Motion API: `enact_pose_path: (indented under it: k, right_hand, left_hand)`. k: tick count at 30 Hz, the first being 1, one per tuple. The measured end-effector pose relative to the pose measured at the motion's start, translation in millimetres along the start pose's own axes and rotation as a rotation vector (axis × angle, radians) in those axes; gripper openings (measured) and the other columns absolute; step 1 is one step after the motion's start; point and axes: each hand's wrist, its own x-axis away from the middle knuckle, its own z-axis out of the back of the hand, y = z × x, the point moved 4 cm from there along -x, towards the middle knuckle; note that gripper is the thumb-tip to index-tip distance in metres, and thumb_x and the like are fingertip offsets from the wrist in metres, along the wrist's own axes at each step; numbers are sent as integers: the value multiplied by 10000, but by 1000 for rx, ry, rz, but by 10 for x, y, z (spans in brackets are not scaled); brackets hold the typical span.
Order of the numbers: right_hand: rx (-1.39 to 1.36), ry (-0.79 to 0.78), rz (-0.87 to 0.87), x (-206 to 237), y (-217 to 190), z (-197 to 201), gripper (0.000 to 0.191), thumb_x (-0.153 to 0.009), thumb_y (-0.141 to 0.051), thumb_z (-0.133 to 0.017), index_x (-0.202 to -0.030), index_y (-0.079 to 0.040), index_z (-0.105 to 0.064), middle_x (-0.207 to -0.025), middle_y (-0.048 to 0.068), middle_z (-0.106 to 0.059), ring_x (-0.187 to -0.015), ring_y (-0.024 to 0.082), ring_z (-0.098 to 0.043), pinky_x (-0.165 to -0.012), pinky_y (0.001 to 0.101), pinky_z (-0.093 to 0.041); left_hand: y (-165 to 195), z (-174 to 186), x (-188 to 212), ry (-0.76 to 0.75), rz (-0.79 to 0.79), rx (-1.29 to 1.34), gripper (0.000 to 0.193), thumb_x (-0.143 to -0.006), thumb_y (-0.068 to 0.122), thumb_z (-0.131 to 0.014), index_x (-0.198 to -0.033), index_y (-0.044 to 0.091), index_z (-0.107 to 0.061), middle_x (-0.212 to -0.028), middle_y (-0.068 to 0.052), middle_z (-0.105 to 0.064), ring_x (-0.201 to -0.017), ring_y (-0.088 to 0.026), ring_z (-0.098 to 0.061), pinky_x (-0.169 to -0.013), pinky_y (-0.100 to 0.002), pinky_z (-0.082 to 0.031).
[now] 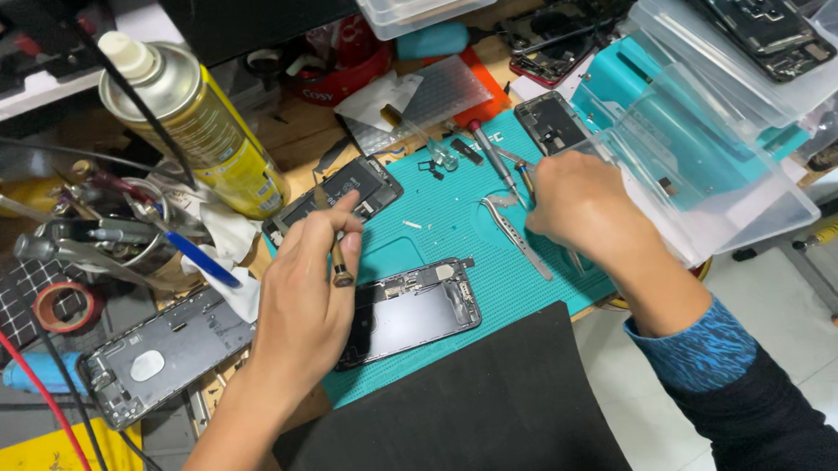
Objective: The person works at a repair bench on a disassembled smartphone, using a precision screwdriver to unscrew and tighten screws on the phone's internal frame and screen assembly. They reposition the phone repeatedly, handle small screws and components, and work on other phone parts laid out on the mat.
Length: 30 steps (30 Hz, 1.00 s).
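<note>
My left hand (310,281) grips a small brown-handled tool (339,262), tip down, just left of an opened phone frame (414,309) lying on the teal work mat (457,228). My right hand (577,206) rests curled over the mat's right edge, its fingertips among metal tweezers (516,234) and a screwdriver (492,158); what it grips is hidden. Another opened phone body (353,189) lies at the mat's top left, beside my left thumb.
A yellow spray can (199,123) stands at left beside a cup of tools (114,235). A grey phone back housing (160,353) lies at lower left. Clear plastic trays (722,110) with phone parts stack at right. A black sheet (459,417) covers the near edge.
</note>
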Motion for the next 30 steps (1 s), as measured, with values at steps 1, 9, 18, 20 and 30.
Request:
enact_pose_path:
  k: [1, 9, 18, 20, 30]
  right_hand:
    - [-4, 13, 4, 9, -24, -5, 231, -699, -149, -782, -848, 24, -749, -882, 278, -715, -861, 438, -720, -772, 512, -590]
    - [-106, 161, 24, 68, -79, 21, 250, -721, -182, -798, -797, 49, -740, -827, 286, -702, -814, 447, -708, -752, 511, -585]
    - [-1037, 437, 55, 200, 348, 546, 68, -845, -19, -707, -834, 38, -672, -691, 140, -679, -555, 194, -678, -493, 312, -506]
    - [-1104, 441, 132, 174, 503, 705, 67, -892, 26, -667, -827, 36, -654, -700, 105, -677, -571, 140, -652, -496, 264, -504]
    - [-1448, 429, 277, 90, 644, 645, 184, -925, 63, -625, -1095, -2, -599, -916, 144, -717, -764, 193, -741, -663, 306, -643]
  left_hand:
    - [2, -4, 2, -1, 0, -6, 101, -1043, 93, -554, -1090, 6, -573, -1262, -247, -688, -1242, -384, -666, -946, -438, -522]
    - [32, 8, 2, -34, -49, -44, 116, -1047, 117, -562, -1086, 9, -580, -1225, -245, -693, -1189, -394, -677, -924, -446, -526]
    - [16, 29, -54, 18, -23, -186, 142, -1005, 191, -668, -1055, 63, -707, -892, -105, -706, -808, -283, -675, -702, -397, -521]
    - [52, 46, -68, 55, -102, -182, 141, -1006, 192, -687, -1030, 55, -712, -884, -95, -683, -807, -276, -654, -704, -389, -509]
    - [97, -19, -164, 93, -146, -121, 137, -997, 157, -691, -994, 21, -706, -957, -138, -620, -834, -255, -631, -711, -354, -503]
